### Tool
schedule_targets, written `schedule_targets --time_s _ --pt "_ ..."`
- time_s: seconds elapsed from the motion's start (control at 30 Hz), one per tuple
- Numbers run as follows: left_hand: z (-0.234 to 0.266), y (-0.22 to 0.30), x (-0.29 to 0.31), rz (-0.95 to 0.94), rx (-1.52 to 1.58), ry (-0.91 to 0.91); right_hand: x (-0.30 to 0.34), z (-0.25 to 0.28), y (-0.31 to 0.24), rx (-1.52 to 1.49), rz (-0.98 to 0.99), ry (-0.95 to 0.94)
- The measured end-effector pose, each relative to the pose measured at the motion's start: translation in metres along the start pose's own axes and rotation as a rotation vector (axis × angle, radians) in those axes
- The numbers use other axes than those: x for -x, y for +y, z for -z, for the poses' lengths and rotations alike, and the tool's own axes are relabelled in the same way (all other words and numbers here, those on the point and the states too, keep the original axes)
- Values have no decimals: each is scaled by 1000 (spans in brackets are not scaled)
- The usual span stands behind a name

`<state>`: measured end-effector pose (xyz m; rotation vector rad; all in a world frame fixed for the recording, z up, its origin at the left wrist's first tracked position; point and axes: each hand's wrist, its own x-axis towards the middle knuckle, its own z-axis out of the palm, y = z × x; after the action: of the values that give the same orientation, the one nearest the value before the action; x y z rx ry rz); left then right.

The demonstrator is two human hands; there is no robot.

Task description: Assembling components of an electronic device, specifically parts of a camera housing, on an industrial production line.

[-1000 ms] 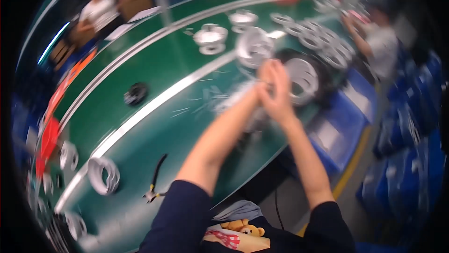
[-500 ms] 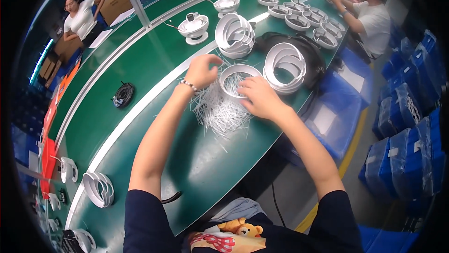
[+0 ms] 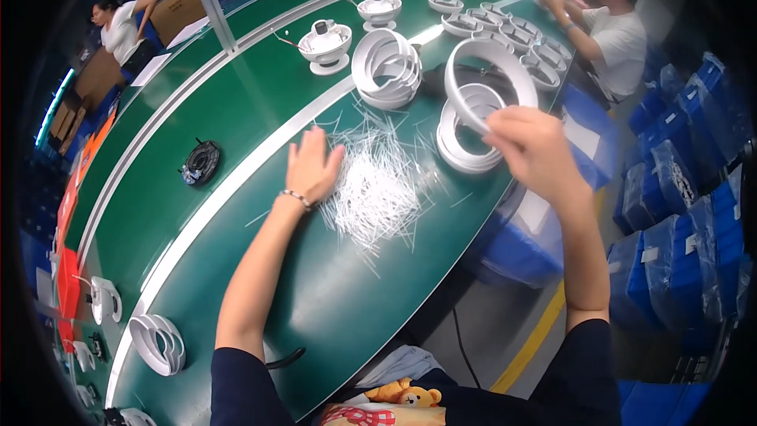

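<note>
A white ring (image 3: 493, 48) is raised above the bench (image 3: 339, 292), tilted so its opening shows. The right hand (image 3: 536, 146) has it in a closed grip, thumb and fingers pinching the lower rim. Behind and below the ring, partly hidden by it, a stack of white rings (image 3: 467, 159) stands near the bench's edge.

The left hand (image 3: 313, 166) lies palm down at the left side of a loose heap of thin white strips (image 3: 371, 197); its grip is open, fingers extended, with nothing seen in it. A beaded bracelet (image 3: 296, 199) circles that wrist.

Beyond the heap is a second stack of white rings (image 3: 386, 71), and past it two white bowl-shaped units (image 3: 325, 44) on round feet. Shallow white shells (image 3: 520, 32) cluster farther right. On the left, a black coil (image 3: 201, 162) lies across a pale strip set in the surface, and nested white rings (image 3: 158, 343) sit nearer the person.

At the far right a co-worker (image 3: 615, 48) in a white top holds something pale. Plastic-wrapped blue crates (image 3: 678, 268) are stacked on the floor below.
</note>
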<state>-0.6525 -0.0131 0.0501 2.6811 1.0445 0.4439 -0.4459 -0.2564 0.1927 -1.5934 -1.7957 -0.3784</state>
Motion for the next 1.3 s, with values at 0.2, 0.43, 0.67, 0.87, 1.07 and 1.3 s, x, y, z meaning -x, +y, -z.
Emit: schedule_targets --time_s 0.2,0.43,0.67,0.87,1.07,1.3 --pt "0 40 1 -164 391 125 15 -18 49 235 69 -273" --pt "21 1 26 -182 444 282 22 -27 68 107 -32 -231" --pt "43 1 43 -225 423 292 25 -21 79 28 -83 -253" --pt "46 4 49 -250 429 317 25 -22 88 53 -97 -319" --pt "77 -9 70 -272 353 346 5 -24 85 113 -101 -435" --pt "147 -29 185 -297 216 292 18 -28 66 249 -67 -511"
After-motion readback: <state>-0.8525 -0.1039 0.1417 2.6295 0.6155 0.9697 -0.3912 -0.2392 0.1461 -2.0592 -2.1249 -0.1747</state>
